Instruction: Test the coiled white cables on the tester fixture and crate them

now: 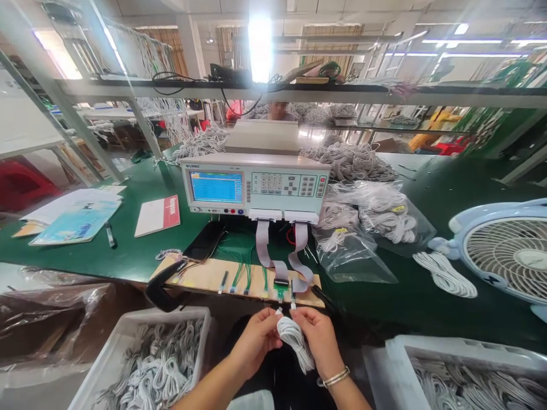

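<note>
A bundled white cable hangs between my two hands, just in front of the wooden board's edge. My left hand pinches one of its plug ends close to the small green circuit board. My right hand grips the other white plug, which points up at the socket beside that circuit board; whether it is inserted I cannot tell. Grey ribbon cables run from the circuit board area up to the tester, whose blue screen is lit.
A white bin of bundled cables stands at lower left, another bin at lower right. A black clamp holds the wooden board. Bagged cables, a loose cable bundle and a fan are on the right. A person sits behind the tester.
</note>
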Demonstrator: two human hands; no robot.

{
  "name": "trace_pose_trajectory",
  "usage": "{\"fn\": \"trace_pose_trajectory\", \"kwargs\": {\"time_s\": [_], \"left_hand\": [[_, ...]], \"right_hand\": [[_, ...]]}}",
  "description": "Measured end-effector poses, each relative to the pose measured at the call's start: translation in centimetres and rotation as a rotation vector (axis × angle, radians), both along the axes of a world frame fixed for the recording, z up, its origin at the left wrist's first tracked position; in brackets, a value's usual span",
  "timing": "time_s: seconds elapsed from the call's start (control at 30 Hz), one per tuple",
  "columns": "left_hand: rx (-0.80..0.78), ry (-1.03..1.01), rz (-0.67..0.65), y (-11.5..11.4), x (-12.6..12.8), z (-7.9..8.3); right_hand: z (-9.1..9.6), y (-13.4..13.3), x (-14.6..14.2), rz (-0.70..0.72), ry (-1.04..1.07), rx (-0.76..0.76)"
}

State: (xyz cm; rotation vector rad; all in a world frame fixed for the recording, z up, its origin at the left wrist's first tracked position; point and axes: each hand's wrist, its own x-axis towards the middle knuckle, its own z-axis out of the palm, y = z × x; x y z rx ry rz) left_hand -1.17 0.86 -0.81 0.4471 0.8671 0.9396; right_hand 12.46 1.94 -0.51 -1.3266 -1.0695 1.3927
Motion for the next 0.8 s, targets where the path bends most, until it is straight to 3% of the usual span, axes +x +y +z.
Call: {"fn": "trace_pose_trajectory", "kwargs": {"time_s": [0.13, 0.37, 0.53, 0.7, 0.8], "left_hand": [[-0.035, -0.011, 0.006, 0.2, -0.6, 0.5], [-0.033, 0.046, 0.092, 0.7, 1.0, -0.2], [-0.026, 0.029, 0.263, 0.5, 2.0, -0.3], [-0.054, 0.045, 0.224, 0.3, 2.0, 0.0], [0.002, 0.033, 0.285, 0.0, 2.2, -0.2]], "right_hand": [[-0.7, 0.2, -0.4, -0.060, 0.134, -0.071], [0.1, 0.3, 1.3, 0.102, -0.045, 0.091], [0.0, -0.4, 1.4, 0.113, -0.034, 0.080], [-0.5, -0.4, 1.4, 0.097, -0.065, 0.041], [-0.7, -0.3, 1.5, 0.110, -0.063, 0.051]]}}
